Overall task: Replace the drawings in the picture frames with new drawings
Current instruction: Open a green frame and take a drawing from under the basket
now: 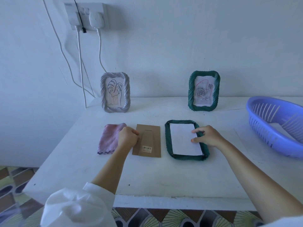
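Barcode sticker (147, 148) on backing board (148, 136) — illegible

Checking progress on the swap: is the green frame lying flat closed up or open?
Open. The flat green frame lies face down with white paper exposed inside; the brown backing board lies beside it.

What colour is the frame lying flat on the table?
The flat picture frame is dark green, rope-textured; head view shows it.

matt brown cardboard backing board (148, 141)
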`<state>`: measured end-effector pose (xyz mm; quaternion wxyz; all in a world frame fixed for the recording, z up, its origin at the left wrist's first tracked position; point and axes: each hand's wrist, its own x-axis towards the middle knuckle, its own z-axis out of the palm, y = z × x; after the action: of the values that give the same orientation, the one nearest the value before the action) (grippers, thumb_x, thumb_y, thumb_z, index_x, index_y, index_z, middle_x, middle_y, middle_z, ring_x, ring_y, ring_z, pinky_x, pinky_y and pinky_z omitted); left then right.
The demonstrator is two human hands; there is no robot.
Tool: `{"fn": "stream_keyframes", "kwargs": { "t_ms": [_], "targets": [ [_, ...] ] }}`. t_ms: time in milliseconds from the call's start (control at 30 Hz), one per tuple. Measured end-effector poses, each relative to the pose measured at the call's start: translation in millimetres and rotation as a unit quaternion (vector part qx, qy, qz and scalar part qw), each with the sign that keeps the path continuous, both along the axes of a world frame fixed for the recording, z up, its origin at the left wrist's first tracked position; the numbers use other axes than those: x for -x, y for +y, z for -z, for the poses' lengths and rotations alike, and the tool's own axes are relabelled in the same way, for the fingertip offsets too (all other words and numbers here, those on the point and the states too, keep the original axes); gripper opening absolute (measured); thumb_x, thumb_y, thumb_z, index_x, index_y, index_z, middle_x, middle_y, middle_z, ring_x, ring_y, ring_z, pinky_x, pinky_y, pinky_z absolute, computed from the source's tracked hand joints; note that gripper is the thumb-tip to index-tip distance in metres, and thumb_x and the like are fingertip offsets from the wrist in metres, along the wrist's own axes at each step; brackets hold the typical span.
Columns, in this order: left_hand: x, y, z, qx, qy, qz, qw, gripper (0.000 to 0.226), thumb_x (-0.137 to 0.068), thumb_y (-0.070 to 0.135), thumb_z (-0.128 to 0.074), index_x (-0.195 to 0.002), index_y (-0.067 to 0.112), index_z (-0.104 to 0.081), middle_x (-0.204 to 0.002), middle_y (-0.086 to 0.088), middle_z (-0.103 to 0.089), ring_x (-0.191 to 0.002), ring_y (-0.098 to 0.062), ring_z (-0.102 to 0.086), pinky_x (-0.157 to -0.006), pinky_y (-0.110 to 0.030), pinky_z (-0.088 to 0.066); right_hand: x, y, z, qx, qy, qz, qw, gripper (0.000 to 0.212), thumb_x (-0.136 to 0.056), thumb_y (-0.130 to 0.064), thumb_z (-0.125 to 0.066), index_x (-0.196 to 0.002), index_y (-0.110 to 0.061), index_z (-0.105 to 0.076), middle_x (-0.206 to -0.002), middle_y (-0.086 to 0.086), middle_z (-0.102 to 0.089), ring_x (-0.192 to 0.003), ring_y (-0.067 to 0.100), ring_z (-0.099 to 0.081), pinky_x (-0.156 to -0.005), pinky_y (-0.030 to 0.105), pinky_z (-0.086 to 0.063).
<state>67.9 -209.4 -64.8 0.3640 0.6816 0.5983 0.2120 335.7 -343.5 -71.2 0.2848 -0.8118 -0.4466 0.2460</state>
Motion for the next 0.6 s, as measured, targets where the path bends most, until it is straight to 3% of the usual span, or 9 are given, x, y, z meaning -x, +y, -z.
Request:
{"fn": "stream_keyframes", "kwargs": {
  "t_ms": [133,233,300,367,467,533,600],
  "targets": [
    [-7.1,-3.3,-3.7,-0.038,0.095,-0.004,0.995,0.024,-0.081,0.001,-0.053,-0.093,0.005,-0.073,-0.102,-0.011,-0.07,-0.087,-0.026,-0.061,-0.072,-0.031,-0.05,-1.8,1.0,1.2,0.003,-0.009,-0.001,1.0,0.047,-0.07,-0.022,-0.08,-0.115,-0.018,-0.066,-0.129,0.011,-0.051,-0.117,0.023,-0.05,-0.083,0.025,-0.034],
    [-10.1,-3.9,-3.3,-0.036,0.118,-0.006,0.992,0.026,-0.082,0.004,-0.05,-0.098,0.006,-0.07,-0.104,-0.011,-0.069,-0.093,-0.029,-0.063,-0.072,-0.034,-0.053,-2.1,0.7,2.2,0.006,-0.014,-0.002,1.0,0.047,-0.069,-0.024,-0.08,-0.114,-0.019,-0.066,-0.121,0.01,-0.051,-0.103,0.019,-0.05,-0.077,0.025,-0.036],
    [-18.7,-9.1,-6.4,-0.068,0.11,-0.007,0.992,0.029,-0.084,0.006,-0.048,-0.104,0.007,-0.069,-0.109,-0.011,-0.067,-0.1,-0.03,-0.062,-0.075,-0.033,-0.052,-2.4,0.8,2.3,0.004,-0.019,-0.006,1.0,0.047,-0.069,-0.024,-0.081,-0.113,-0.019,-0.066,-0.11,0.007,-0.049,-0.089,0.014,-0.047,-0.063,0.021,-0.036],
    [-35.5,-17.2,-8.6,-0.097,0.078,0.031,0.992,0.028,-0.086,0.009,-0.049,-0.102,0.011,-0.071,-0.111,-0.01,-0.066,-0.1,-0.029,-0.063,-0.078,-0.033,-0.054,-1.7,1.1,1.5,0.001,-0.024,-0.008,1.0,0.046,-0.069,-0.023,-0.081,-0.112,-0.019,-0.067,-0.103,0.006,-0.045,-0.076,0.008,-0.045,-0.058,0.018,-0.032],
    [-67.9,-38.0,-3.8,-0.09,0.063,0.133,0.985,0.023,-0.089,0.021,-0.051,-0.088,0.015,-0.073,-0.109,-0.01,-0.066,-0.102,-0.03,-0.059,-0.078,-0.036,-0.054,-1.0,1.4,0.3,0.004,-0.033,-0.006,0.999,0.047,-0.068,-0.023,-0.081,-0.113,-0.019,-0.067,-0.109,0.005,-0.045,-0.09,0.013,-0.047,-0.071,0.024,-0.038],
    [-83.4,-48.0,3.4,-0.076,0.09,0.171,0.978,0.025,-0.092,0.03,-0.052,-0.083,0.015,-0.07,-0.115,-0.009,-0.063,-0.109,-0.029,-0.053,-0.084,-0.031,-0.048,0.1,0.9,-0.4,0.002,-0.036,-0.006,0.999,0.048,-0.068,-0.023,-0.082,-0.113,-0.019,-0.067,-0.106,0.004,-0.042,-0.091,0.017,-0.045,-0.063,0.02,-0.036],
    [-90.5,-52.6,7.1,-0.068,0.114,0.169,0.977,0.029,-0.094,0.032,-0.051,-0.092,0.011,-0.07,-0.12,-0.009,-0.057,-0.118,-0.029,-0.044,-0.082,-0.028,-0.039,0.3,0.8,0.3,-0.003,-0.044,-0.008,0.999,0.048,-0.067,-0.023,-0.082,-0.112,-0.018,-0.067,-0.101,0.004,-0.041,-0.087,0.018,-0.044,-0.059,0.013,-0.032]
  ]
}}
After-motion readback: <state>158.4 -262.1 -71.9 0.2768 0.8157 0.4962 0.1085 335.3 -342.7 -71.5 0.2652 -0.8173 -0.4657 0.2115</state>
